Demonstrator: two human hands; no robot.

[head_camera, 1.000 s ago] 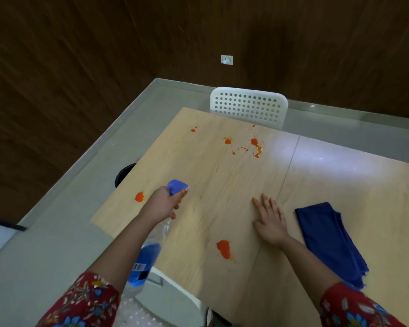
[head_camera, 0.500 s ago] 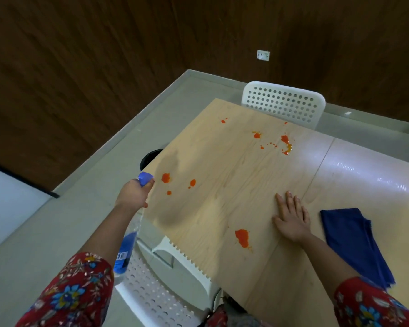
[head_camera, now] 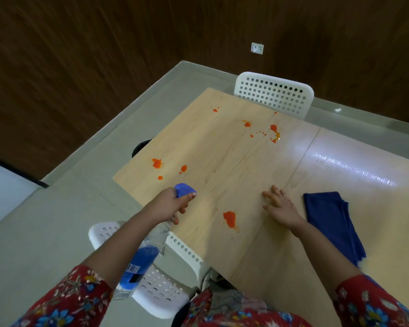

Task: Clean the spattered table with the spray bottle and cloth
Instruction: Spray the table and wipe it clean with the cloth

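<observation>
My left hand (head_camera: 167, 206) grips the neck of a clear spray bottle (head_camera: 142, 260) with blue liquid and a blue nozzle, held over the near left edge of the light wooden table (head_camera: 222, 166). Orange spatters mark the table: one large blot (head_camera: 230, 218) between my hands, a group (head_camera: 156, 163) near the left corner, and several smaller ones (head_camera: 273, 128) at the far side. My right hand (head_camera: 279, 205) rests flat on the table, fingers spread. A folded dark blue cloth (head_camera: 333, 220) lies just right of that hand, untouched.
A white perforated chair (head_camera: 274, 94) stands at the table's far side, another white chair (head_camera: 156, 286) sits below my left arm. A black object (head_camera: 141, 147) shows on the floor past the left table edge. Dark wood walls surround a grey floor.
My left hand with the bottle moved from beyond the table's left edge back over the table near the front. My right hand stays flat on the table. The view shifted.
</observation>
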